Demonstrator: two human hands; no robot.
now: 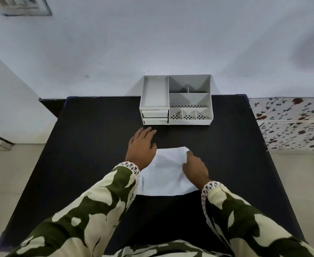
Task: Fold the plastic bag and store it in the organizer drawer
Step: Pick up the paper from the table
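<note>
A white plastic bag [166, 173] is lying flat on the black desk [89, 145] just below the centre of the frame, folded into a rough rectangle with a few creases showing. The right hand [196, 168] is resting on the bag's right side, its fingers [188, 154] curled narrow and pressing down near the upper right corner; whether they are pinching the plastic or only pushing on it cannot be told. The left hand [142, 146] is hovering or resting at the bag's upper left edge, palm down, with its fingers [147, 131] spread loosely and stretching up the frame, past the bag, toward the organizer [176, 100]; they are holding nothing. The grey organizer is sitting at the far edge of the desk, upper centre of the frame, with two small drawers [155, 116] at its lower left, both looking closed. Patterned green and cream sleeves [96, 206] are filling the bottom of the frame.
</note>
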